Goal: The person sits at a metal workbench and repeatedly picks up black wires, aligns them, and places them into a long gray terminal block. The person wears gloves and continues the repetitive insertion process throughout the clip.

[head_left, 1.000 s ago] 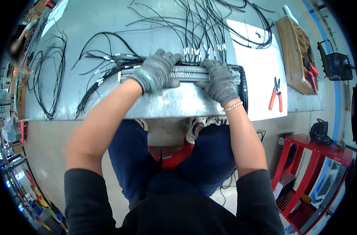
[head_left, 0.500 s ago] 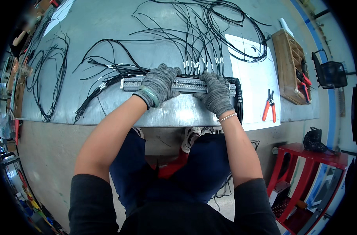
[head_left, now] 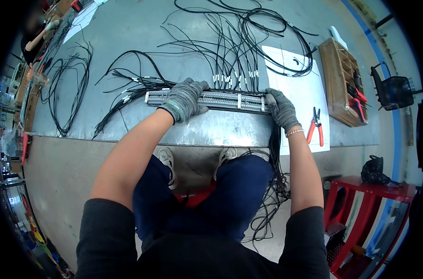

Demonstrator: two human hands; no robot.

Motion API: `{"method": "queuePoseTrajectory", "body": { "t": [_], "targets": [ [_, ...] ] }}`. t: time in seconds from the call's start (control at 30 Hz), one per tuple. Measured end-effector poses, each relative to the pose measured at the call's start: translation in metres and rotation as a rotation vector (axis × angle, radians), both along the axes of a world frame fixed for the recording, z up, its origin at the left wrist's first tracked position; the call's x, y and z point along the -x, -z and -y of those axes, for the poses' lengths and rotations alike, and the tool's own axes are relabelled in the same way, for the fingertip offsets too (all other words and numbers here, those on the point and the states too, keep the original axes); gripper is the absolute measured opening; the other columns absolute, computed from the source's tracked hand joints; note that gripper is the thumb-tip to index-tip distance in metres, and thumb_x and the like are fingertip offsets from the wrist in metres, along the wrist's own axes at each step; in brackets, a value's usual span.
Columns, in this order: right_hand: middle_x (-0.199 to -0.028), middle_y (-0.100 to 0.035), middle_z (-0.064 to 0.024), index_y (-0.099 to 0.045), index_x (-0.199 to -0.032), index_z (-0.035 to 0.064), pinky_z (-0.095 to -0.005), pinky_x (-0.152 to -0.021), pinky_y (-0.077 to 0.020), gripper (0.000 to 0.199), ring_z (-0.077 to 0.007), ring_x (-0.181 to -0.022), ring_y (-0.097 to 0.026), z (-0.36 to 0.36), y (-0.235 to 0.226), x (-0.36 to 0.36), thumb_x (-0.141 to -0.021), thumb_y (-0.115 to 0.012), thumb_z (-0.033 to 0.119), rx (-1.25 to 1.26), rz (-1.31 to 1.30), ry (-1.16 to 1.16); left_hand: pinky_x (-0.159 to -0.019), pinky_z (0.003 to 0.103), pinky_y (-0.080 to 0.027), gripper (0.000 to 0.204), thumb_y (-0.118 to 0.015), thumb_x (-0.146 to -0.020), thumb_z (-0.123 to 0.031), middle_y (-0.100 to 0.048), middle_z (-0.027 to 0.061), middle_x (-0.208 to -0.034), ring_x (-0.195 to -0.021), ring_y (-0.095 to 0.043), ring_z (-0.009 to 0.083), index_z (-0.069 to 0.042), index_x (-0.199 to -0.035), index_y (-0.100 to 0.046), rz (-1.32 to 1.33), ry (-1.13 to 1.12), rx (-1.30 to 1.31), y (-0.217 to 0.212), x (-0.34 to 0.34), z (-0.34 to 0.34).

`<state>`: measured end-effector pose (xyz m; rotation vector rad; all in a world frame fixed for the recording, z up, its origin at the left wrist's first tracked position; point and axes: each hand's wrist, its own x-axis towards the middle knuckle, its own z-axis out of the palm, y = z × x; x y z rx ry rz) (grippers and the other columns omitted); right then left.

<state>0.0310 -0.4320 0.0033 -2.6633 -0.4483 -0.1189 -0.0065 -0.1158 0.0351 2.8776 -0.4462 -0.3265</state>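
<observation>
A long grey terminal block strip (head_left: 223, 98) lies crosswise near the table's front edge. My left hand (head_left: 186, 100), in a grey knit glove, is closed over its left part, fingers on the far side and thumb on the near side. At the strip's right end my right hand (head_left: 282, 109), gloved alike, grips the end and covers the bend of the black cable bundle (head_left: 274, 139). That bundle hangs over the table edge toward the floor. Black wires with white labels (head_left: 227, 80) fan out behind the strip. More labelled wires (head_left: 121, 100) spread out at its left.
Red-handled pliers (head_left: 315, 126) lie on a white paper sheet (head_left: 297, 100) at the right. Beyond stands a wooden box (head_left: 334, 83) with tools. Coiled black cables (head_left: 65, 100) lie at the left. A red cart (head_left: 360, 183) stands at the lower right. Another person's arm (head_left: 34, 44) shows far left.
My right hand has slid right along the strip to its end. The cable bundle now hangs over the table edge, with loops on the floor. My left hand keeps its hold.
</observation>
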Motion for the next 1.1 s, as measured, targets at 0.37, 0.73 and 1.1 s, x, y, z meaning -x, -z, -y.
{"method": "queuePoseTrajectory", "body": {
  "t": [0.37, 0.73, 1.1],
  "targets": [
    [-0.12, -0.059, -0.0143, -0.062, -0.118, 0.0092, -0.0419, -0.098, -0.0413, 0.035, -0.0331, -0.109, -0.055, -0.007, 0.044, 0.01, -0.095, -0.048, 0.031, -0.139, 0.081, 0.138, -0.096, 0.039, -0.044, 0.064, -0.075, -0.071, -0.037, -0.062, 0.0148, -0.109, -0.107, -0.055, 0.0299, -0.01, -0.125, -0.054, -0.062, -0.073, -0.006, -0.003, 0.002, 0.007],
    [-0.128, -0.056, -0.0133, -0.061, -0.119, 0.0122, -0.042, -0.102, -0.0391, 0.034, -0.0337, -0.119, -0.051, -0.003, 0.036, 0.001, -0.094, -0.047, 0.03, 0.127, 0.089, 0.199, -0.094, 0.039, -0.044, 0.058, -0.075, -0.071, -0.032, -0.061, 0.0155, -0.107, -0.106, -0.056, 0.03, -0.01, -0.121, -0.056, 0.026, -0.031, 0.096, -0.001, 0.004, 0.002],
    [-0.087, -0.069, -0.0088, -0.071, -0.092, 0.0144, -0.0372, -0.08, -0.0498, 0.018, -0.0257, -0.083, -0.065, -0.149, -0.017, -0.002, -0.083, -0.065, 0.029, -0.021, -0.249, 0.057, -0.093, 0.039, -0.045, 0.062, -0.075, -0.071, -0.038, -0.061, 0.012, -0.11, -0.105, -0.055, 0.0287, -0.009, -0.122, -0.055, 0.047, -0.025, 0.086, 0.02, 0.003, -0.003]
  ]
}}
